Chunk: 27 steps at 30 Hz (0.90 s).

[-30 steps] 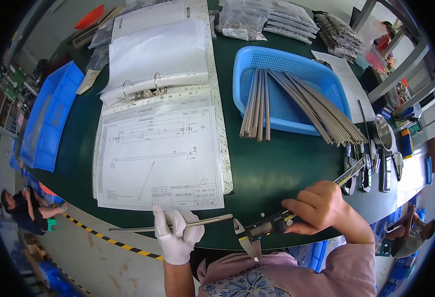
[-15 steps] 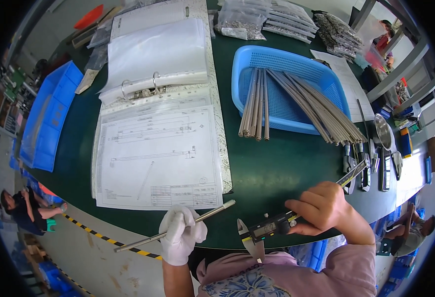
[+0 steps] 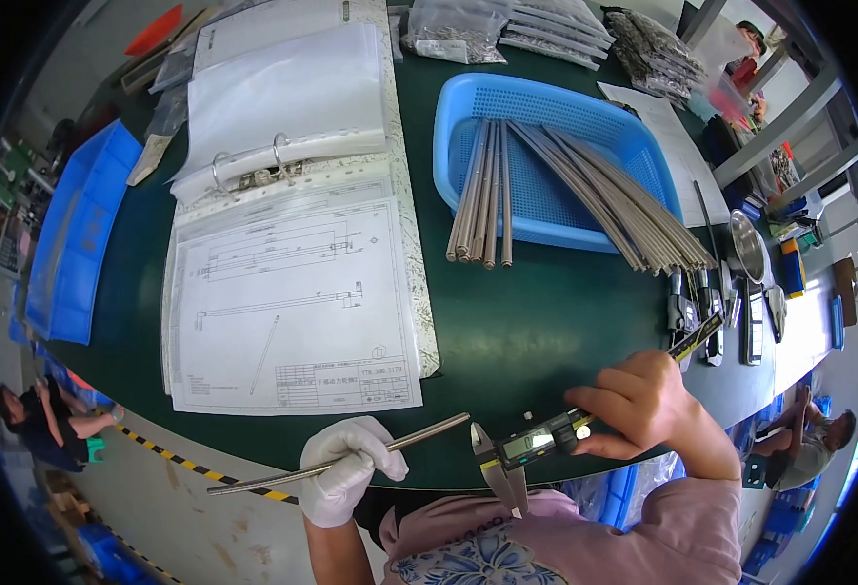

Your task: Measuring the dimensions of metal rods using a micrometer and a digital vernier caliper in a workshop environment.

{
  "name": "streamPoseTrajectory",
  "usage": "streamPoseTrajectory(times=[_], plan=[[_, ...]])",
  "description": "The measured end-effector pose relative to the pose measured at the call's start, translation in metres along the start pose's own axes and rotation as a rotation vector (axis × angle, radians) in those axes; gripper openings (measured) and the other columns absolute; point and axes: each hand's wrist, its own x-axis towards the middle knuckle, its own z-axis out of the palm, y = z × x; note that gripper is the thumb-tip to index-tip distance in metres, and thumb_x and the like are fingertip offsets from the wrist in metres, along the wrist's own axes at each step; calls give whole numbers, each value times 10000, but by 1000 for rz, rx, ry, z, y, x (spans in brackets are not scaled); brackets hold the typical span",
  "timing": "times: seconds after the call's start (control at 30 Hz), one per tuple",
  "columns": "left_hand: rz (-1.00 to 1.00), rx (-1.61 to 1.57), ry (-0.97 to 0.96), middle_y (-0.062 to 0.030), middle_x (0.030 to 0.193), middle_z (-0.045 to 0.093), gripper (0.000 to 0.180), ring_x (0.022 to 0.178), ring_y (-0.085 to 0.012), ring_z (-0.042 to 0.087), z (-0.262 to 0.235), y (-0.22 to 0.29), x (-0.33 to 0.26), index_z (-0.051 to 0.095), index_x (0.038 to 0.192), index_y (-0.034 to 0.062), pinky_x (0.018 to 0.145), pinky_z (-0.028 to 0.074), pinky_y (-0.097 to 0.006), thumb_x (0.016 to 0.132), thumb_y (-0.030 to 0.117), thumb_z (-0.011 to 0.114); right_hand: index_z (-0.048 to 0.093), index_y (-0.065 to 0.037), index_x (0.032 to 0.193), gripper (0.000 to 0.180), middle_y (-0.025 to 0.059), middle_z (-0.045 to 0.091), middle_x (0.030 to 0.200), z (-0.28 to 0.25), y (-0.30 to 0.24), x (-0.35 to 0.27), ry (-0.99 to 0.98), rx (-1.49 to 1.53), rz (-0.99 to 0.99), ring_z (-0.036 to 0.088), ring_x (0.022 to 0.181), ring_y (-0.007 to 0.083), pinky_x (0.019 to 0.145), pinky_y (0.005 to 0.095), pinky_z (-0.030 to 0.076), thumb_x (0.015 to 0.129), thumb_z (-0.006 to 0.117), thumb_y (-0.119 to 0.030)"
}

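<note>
My left hand [image 3: 343, 472], in a white glove, is closed round a thin metal rod [image 3: 429, 429] near the table's front edge. The rod slants up to the right, and its right end lies close to the jaws of a digital caliper [image 3: 528, 446]. Whether rod and jaws touch, I cannot tell. My bare right hand [image 3: 634, 408] grips the caliper by its slide, thumb below and fingers above, with the beam pointing up to the right. More metal rods [image 3: 609, 195] rest in a blue plastic basket [image 3: 448, 146] beyond, their near ends sticking out over its rim.
An open ring binder with a technical drawing [image 3: 297, 302] lies left of centre. A blue bin [image 3: 78, 234] stands at the far left. Bagged small parts [image 3: 458, 29] line the back. Hand tools [image 3: 707, 312] and a metal bowl [image 3: 747, 246] sit at the right. Other people sit farther off.
The rod's right end has come nearer the caliper jaws, and my left hand has turned and shifted slightly left. The right hand keeps its grip. The whole view has shifted a little.
</note>
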Motion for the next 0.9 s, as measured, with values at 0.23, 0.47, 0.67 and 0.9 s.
streamPoseTrajectory(times=[0.23,0.47,0.67,0.9], plan=[[-34,-118,62,-156,646,510,189,553,-221,548,3,0,-1,509,712,-61,519,468,-308,780,115,515,588,-62,769,345,-5,417,546,1,-1,3,-9,-32,0,464,408,133,344,259,339,684,621,-395],[-29,-152,82,-164,634,511,203,529,-230,544,3,0,0,497,717,-56,495,467,-315,791,131,519,583,-60,766,339,-9,409,551,2,-2,5,-2,-65,-18,455,409,122,343,251,333,676,633,-383],[-21,-186,57,-176,628,517,204,526,-234,543,1,0,1,498,716,-54,492,467,-316,794,134,514,581,-54,769,342,-7,408,555,5,0,5,15,-52,-23,449,407,124,343,250,328,673,637,-377],[-24,-170,71,-180,626,521,208,516,-235,539,2,1,0,499,705,-52,489,464,-314,789,138,515,581,-52,781,339,-6,408,558,6,-1,5,20,-38,-27,445,408,124,343,251,324,679,632,-371]])
